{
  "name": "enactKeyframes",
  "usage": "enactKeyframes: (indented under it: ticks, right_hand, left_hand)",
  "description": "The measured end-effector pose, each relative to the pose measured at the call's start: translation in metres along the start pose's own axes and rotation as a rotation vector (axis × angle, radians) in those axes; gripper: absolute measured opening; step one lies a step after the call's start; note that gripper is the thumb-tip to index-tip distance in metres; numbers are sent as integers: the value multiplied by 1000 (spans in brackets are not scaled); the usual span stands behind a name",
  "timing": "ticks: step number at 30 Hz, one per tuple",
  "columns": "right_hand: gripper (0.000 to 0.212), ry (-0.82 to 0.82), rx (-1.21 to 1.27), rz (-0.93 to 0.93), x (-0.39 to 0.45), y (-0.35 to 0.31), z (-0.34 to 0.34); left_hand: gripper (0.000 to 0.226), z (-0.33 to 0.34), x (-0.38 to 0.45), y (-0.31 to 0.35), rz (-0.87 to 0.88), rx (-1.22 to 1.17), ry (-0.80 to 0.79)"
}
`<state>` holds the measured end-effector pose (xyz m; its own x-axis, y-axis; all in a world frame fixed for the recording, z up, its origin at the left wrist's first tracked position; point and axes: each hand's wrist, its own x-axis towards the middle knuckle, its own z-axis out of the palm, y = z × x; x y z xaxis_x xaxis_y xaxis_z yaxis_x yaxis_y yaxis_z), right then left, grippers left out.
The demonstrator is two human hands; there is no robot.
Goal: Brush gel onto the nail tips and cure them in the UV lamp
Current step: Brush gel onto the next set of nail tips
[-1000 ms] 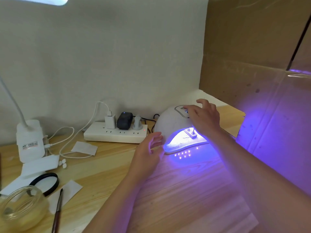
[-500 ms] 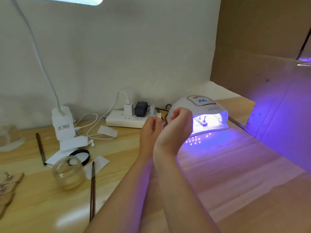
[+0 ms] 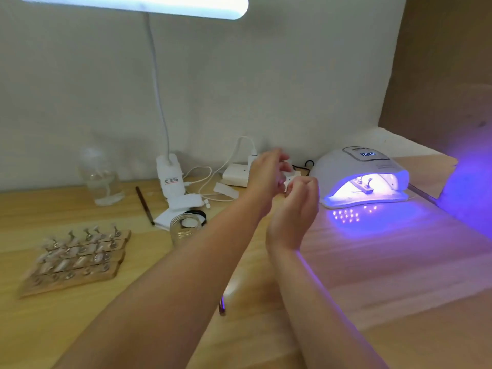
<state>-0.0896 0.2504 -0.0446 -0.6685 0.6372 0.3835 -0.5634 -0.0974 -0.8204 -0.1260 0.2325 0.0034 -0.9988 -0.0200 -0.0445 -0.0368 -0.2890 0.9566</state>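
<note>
Lying at eight o'clock on the wooden table (image 3: 399, 275): wooden strips of nail tips (image 3: 77, 259) on small stands, blurred. Standing at ten o'clock: a glass jar (image 3: 102, 179), with a brush (image 3: 145, 205) lying just right of it. Rising behind: a white desk lamp (image 3: 170, 177), lit overhead. Sitting near centre: a small open glass pot (image 3: 186, 230), partly hidden by the forearm. Hovering at centre, above the table: the left hand (image 3: 266, 179), fingers loosely curled, and the right hand (image 3: 295, 209), fingers curled inward, the two touching; anything pinched between them too blurred to tell. Glowing violet at two o'clock: the UV lamp (image 3: 359, 177), holding one strip of nail tips (image 3: 363, 186) inside its mouth, display lit but unreadable.
</note>
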Motion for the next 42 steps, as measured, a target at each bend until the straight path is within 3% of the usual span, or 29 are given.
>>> enactKeyframes:
  ticks: [5,8,10,14,19,22,24,33,42]
  right_hand:
    - [22,-273,40,-141,-34,-21,23]
    - [22,-502,-3,-226,-59,-28,31]
    - [18,-677,-76,-240,-75,-29,34]
    - [24,-1059,-370,-274,-99,-24,39]
    - [24,-1327,-736,-310,-115,-10,35]
    - [28,-1382,-825,-313,-123,-5,34]
    - [31,-1398,-858,-327,-127,-3,34]
    - [37,-1484,-887,-257,-131,-1,38]
    - [38,-1547,-955,114,-98,-18,35]
  left_hand:
    - [20,-54,-45,62,443,244,3]
    - [19,-110,-80,85,678,389,160]
    - [20,-153,-105,84,724,389,297]
    - [23,-240,-141,59,592,502,475]
    - [26,-322,-153,54,174,1045,664]
    - [21,-335,-154,56,-264,1156,484]
    - [21,-332,-155,56,-434,1165,342]
    - [26,-324,-153,58,-434,1093,153]
    - [17,-308,-156,54,-428,1057,-34]
